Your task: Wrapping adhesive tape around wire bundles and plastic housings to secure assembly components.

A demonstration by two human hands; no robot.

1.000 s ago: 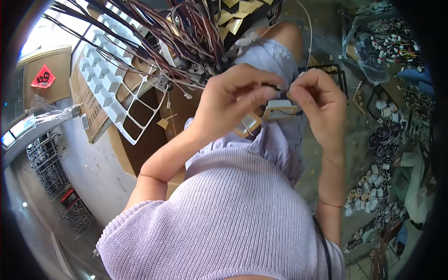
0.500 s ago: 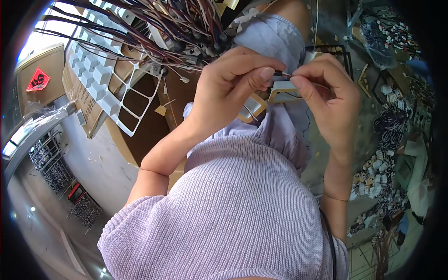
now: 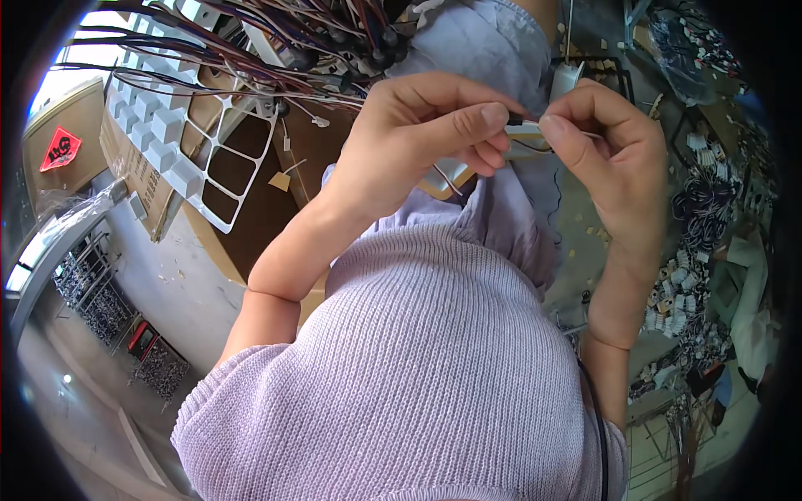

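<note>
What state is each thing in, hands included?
Left hand: closed, pinching black piece
Black piece: held at left fingertips
Right hand: closed, pinching thin wire
Thin wire: spanning the gap between the hands
Wire bundle: loose, splayed
White grid: nearest cells open
Pale blocks: in rows
Cardboard box: open

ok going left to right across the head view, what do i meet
Red diamond-shaped sign, pale plastic blocks, left hand, thin wire, right hand, pile of white pieces.

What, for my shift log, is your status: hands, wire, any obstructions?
Left hand pinching black piece. Right hand pinching wire. Wire spans the fingertips. Cable bundle beyond left hand, not between hands.
</note>
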